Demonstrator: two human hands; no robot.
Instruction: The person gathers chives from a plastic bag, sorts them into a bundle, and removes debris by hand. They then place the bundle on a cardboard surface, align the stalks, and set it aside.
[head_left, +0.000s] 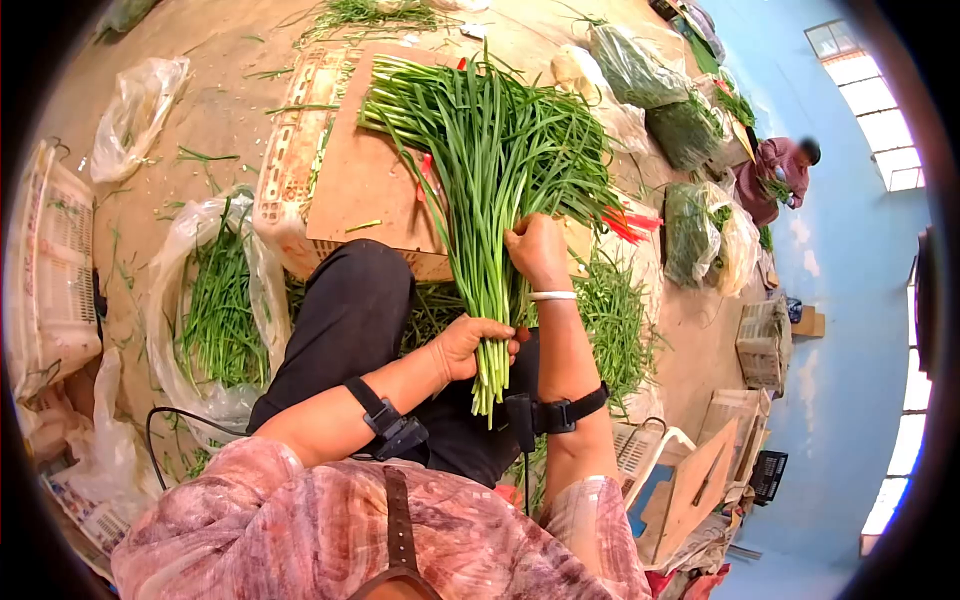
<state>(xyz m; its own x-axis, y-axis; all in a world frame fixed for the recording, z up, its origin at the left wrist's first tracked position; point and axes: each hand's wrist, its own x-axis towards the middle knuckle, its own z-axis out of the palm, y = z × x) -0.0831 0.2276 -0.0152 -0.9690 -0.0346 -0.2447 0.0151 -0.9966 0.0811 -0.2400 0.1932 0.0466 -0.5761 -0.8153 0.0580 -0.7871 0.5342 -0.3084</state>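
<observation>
A long bunch of garlic chives [487, 270] hangs over my lap, pale stem ends down and green leaves up. My left hand [472, 345] is wrapped round its lower stems, thumb across the front. Higher up, my right hand [540, 252] is closed against the right side of the bunch; some of its fingers are hidden. Beyond my hands, a larger heap of chives [540, 125] lies on a brown board [345, 190]. Red strips [630, 222] stick out by the heap, and another red strip [427, 175] shows under the leaves.
The board rests on a plastic crate [285, 190]. At left, an open plastic bag [165, 290] holds loose chives [225, 310]. More chives [610, 310] lie right of my knees. Filled bags [690, 235] stand along the blue wall [830, 300], near another person [772, 180].
</observation>
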